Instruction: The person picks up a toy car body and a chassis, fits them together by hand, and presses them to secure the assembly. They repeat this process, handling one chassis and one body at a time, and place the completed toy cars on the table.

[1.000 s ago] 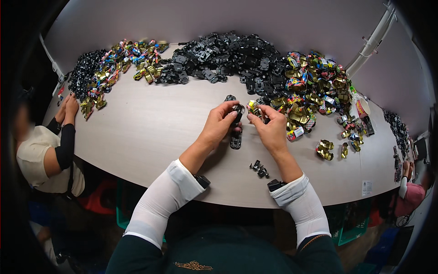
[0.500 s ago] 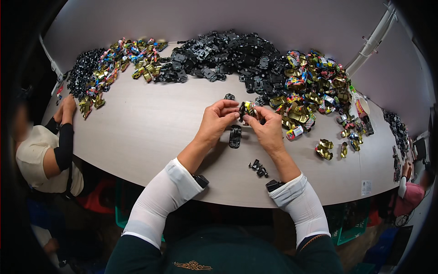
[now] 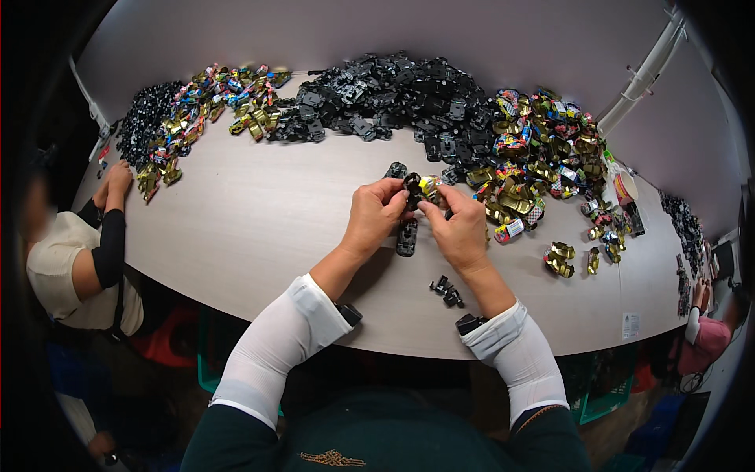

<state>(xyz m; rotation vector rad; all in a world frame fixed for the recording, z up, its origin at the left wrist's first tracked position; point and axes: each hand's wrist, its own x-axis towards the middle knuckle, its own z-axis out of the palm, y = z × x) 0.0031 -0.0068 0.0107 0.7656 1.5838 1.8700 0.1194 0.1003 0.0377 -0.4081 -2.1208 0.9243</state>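
Note:
My left hand (image 3: 374, 214) and my right hand (image 3: 458, 226) meet above the middle of the curved table (image 3: 259, 236). Between their fingertips they pinch a small black plastic part (image 3: 412, 187) pressed against a shiny gold toy-car shell (image 3: 429, 187). The left fingers grip the black part, the right fingers the gold shell. Just below the hands a black chassis piece (image 3: 406, 237) lies on the table. A few small black bits (image 3: 447, 290) lie beside my right wrist.
A long heap of black parts (image 3: 393, 98) runs along the table's far edge, with colourful shiny shells (image 3: 543, 157) to its right and another mixed heap (image 3: 197, 102) at far left. A person (image 3: 75, 252) sits at the left; another person (image 3: 704, 338) is at the right edge.
My hands have drawn closer together and lifted slightly, bringing the black part and the gold shell into contact. The person on the left has barely moved.

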